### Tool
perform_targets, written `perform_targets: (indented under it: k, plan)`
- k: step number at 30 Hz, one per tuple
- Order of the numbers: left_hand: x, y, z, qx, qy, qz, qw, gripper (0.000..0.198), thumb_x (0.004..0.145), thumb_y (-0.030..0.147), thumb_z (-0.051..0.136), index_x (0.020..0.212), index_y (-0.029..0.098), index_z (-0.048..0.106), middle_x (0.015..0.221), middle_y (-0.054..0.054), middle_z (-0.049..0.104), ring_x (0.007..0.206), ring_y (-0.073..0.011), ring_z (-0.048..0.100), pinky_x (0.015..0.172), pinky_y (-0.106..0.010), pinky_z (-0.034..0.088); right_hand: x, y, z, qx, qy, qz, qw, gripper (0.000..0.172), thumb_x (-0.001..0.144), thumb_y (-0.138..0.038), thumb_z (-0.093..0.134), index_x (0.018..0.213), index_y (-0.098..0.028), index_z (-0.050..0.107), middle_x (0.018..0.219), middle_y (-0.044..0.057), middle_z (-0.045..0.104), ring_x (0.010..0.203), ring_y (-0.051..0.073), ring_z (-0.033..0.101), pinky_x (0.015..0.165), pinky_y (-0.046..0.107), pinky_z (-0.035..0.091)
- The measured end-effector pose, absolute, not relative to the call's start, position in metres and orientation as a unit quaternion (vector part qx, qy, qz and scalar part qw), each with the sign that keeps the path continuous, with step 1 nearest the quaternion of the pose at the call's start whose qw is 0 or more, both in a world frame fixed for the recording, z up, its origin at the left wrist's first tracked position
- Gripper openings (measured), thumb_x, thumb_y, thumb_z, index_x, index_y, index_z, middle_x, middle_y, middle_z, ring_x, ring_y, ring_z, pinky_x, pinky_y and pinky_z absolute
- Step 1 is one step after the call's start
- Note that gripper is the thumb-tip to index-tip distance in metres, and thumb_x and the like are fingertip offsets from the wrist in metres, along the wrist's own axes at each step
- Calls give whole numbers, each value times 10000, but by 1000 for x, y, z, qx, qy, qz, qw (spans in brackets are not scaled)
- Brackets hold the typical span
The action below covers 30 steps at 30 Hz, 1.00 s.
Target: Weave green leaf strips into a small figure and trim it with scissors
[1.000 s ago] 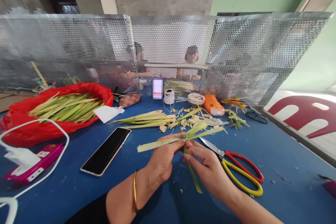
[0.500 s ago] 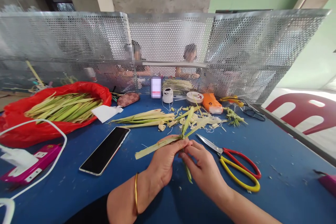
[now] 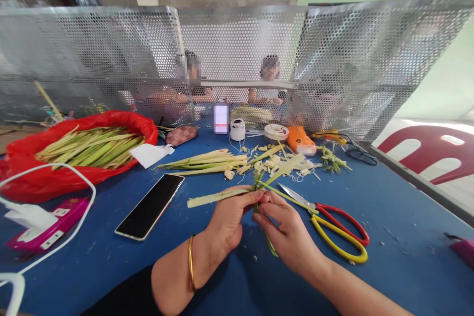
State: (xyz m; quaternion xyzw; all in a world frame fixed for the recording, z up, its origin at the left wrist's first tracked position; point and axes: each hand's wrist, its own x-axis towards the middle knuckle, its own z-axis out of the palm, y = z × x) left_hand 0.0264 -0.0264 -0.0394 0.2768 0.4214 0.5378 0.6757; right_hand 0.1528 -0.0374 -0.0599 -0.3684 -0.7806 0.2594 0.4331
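My left hand (image 3: 231, 217), with a gold bangle at the wrist, pinches a small bundle of green leaf strips (image 3: 283, 170) near its middle. Close against it, my right hand (image 3: 283, 224) has its fingers closed on the same strips. Pale strip ends stick out to the left and up to the right, and a thin one crosses over toward the scissors. A green end hangs below my fingers. The exact crossing of the strips is partly hidden by my thumbs. Right of my hands lie scissors (image 3: 333, 224) with one red and one yellow handle.
A red plastic bag (image 3: 22, 158) of leaf strips is at left, near a magenta power strip (image 3: 55, 229) and a phone (image 3: 150, 207). Cut strips and scraps (image 3: 207, 162), thread (image 3: 237, 130) and tape (image 3: 276, 132) lie ahead. Behind the perforated metal screen (image 3: 237, 49) sit people.
One leaf strip that pointed upward now lies out to the right, over the scissors. The view has tilted slightly downward. Both hands keep their hold at the same place.
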Motion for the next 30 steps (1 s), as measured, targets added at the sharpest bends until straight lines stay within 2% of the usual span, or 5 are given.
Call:
perform_targets:
  k: [4, 10, 15, 22, 30]
  plan:
    - [26, -24, -40, 283, 435, 540, 663, 159, 584, 215, 808, 671, 121, 713, 718, -64, 714, 726, -158, 647, 697, -237, 481, 152, -37, -63, -388, -767, 268, 435, 275, 897, -226, 495, 622, -207, 495, 756, 30, 549, 747, 180, 520, 669, 292, 451]
    - [26, -26, -39, 343, 453, 587, 577, 499, 677, 234, 769, 1150, 204, 613, 766, -32, 738, 793, -195, 693, 759, -283, 505, 153, -34, -70, -436, -719, 318, 439, 280, 926, -314, 482, 670, -204, 511, 698, 1, 534, 673, 154, 512, 615, 252, 432]
    - [24, -28, -36, 387, 449, 575, 565, 576, 720, 227, 729, 1273, 225, 567, 743, -29, 735, 803, -200, 694, 778, -291, 505, 153, -34, -70, -430, -761, 249, 417, 276, 927, -274, 470, 657, -217, 469, 675, -2, 541, 669, 160, 520, 616, 253, 412]
    - [23, -24, -37, 346, 445, 548, 618, 272, 700, 210, 725, 964, 145, 714, 706, -41, 709, 687, -152, 646, 711, -254, 499, 157, -38, -59, -402, -812, 149, 395, 216, 933, -225, 469, 735, -215, 556, 718, 22, 627, 705, 178, 590, 699, 294, 430]
    - [16, -20, -32, 316, 420, 478, 704, 236, 748, 170, 636, 970, 125, 702, 607, 9, 569, 543, -97, 528, 566, -243, 498, 187, -9, -45, -487, -776, 89, 391, 164, 888, -266, 556, 1024, -232, 642, 1016, 63, 689, 953, 240, 620, 801, 356, 453]
